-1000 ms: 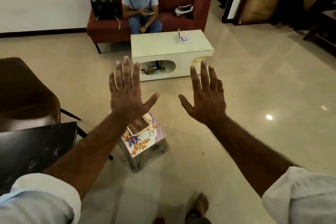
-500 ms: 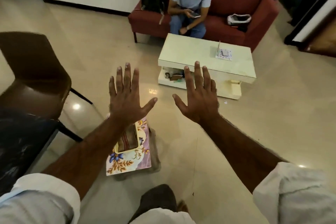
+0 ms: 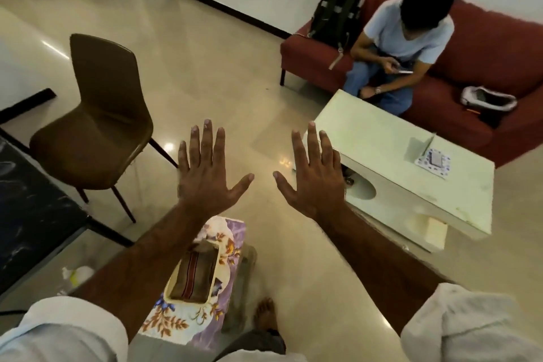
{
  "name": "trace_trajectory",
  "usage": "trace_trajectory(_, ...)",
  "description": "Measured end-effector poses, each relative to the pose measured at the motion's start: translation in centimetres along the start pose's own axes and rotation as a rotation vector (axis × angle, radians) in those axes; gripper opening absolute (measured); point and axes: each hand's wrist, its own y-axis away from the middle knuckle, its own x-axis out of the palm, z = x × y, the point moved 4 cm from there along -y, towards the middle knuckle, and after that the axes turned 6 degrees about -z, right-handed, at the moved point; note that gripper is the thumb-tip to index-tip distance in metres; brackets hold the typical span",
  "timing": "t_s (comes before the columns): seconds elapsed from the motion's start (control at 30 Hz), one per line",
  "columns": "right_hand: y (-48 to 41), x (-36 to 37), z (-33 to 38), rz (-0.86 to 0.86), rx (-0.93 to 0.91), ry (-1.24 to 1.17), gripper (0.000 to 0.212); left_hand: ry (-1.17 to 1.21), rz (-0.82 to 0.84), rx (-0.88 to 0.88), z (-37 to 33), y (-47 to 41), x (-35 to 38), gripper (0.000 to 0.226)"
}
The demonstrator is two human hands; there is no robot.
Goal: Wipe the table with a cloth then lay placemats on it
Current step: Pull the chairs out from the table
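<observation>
Floral placemat point(image 3: 188, 320), red sofa point(image 3: 499, 73)

To your left a brown chair point(image 3: 97, 126) stands upright on the glossy floor point(image 3: 220, 67), its seat turned your way. Far right, a red sofa point(image 3: 499, 47) runs along the white wall. A dark backpack point(image 3: 338, 12) leans upright at its left end, and just beside it a person point(image 3: 411, 35) sits bent over a phone point(image 3: 402, 70). A grey-white object point(image 3: 487, 98) lies further right on the cushion.
</observation>
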Motion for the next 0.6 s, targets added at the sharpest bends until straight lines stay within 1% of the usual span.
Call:
trace_trajectory(0.1,-6.1,2.4,-0.3,-0.002,-0.082,-0.026,0.1,-0.015,-0.013,-0.086,1.6,-4.1,1.6,0.126)
trace_trajectory(0.37,-19.6,9.5,1.1,0.013,-0.312,-0.135,0.099,-0.137,-0.035,-0.309,5.6,-11.4,6.8,0.123)
trace_trajectory(0.6,-30.6,15.3,4.3,0.065,-0.521,-0.219,0.1,-0.221,-0.035,-0.55,8.8,-16.6,10.0,0.122)
